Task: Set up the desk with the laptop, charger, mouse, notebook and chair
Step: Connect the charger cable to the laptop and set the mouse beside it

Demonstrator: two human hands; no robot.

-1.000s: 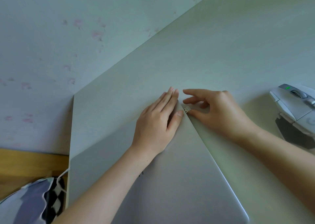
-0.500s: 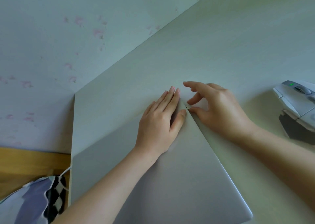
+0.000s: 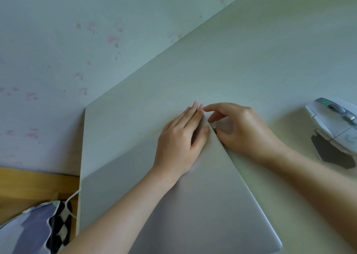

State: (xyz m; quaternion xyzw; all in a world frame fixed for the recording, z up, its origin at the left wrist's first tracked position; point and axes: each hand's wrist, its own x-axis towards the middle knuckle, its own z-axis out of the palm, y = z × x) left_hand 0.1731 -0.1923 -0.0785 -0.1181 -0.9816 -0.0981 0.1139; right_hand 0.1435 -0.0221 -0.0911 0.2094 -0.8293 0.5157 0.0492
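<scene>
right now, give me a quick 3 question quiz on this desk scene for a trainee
1. True or false: the laptop lid is closed.
2. Which hand lies flat on the laptop? A) left hand B) right hand C) neither
3. Fill in: the white mouse on the desk shows a small ____ light.

Key
1. True. The lid is shut and the left hand rests on its far corner.
2. A. The right hand is pinching something small at the laptop's right edge near that corner; what it is is too small to tell.
3. Green. The mouse sits apart from both hands, at the right of the view.
</scene>
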